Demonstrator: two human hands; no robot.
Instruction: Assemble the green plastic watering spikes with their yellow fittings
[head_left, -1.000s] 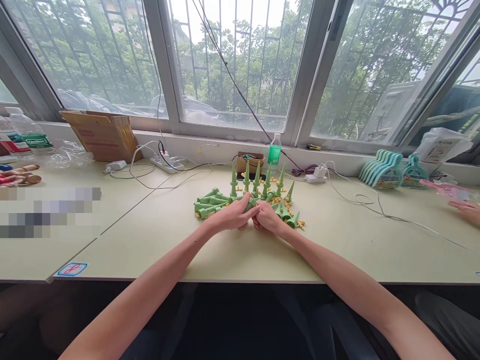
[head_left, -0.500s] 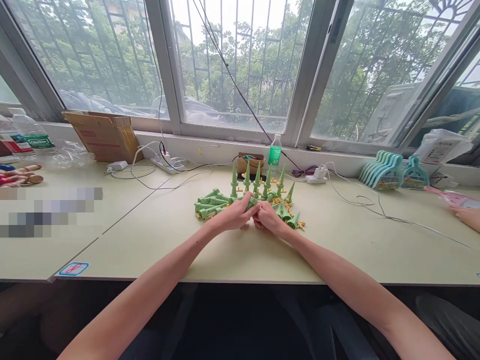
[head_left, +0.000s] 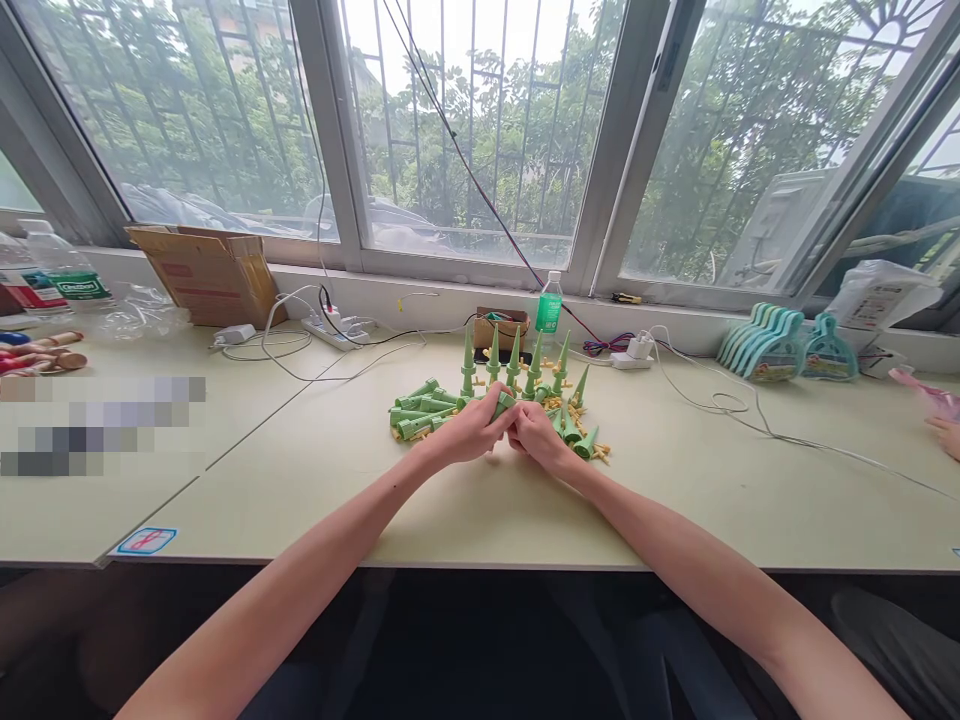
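Observation:
My left hand (head_left: 474,425) is closed around a green plastic watering spike (head_left: 503,403), and only one end of it shows past the fingers. Right against it, my right hand (head_left: 534,430) is curled shut with its fingers at the spike; what they pinch is hidden. Behind both hands, several green spikes (head_left: 534,370) stand upright with small yellow valves at their sides. A heap of green tube parts (head_left: 416,406) lies to the left. Green cones (head_left: 587,443) and loose yellow valves (head_left: 601,453) lie close by my right wrist.
Behind the spikes are a green-labelled bottle (head_left: 550,303) and a small cardboard box (head_left: 491,328). White cables run from a power strip (head_left: 337,328) and a plug adapter (head_left: 636,352). Light-blue plastic hangers (head_left: 765,342) stand at right, near another person's hand (head_left: 946,435).
My hands stay nearly in place with the spike between them. At the far right, the other person's hand and the pink item have shifted outward to the right.

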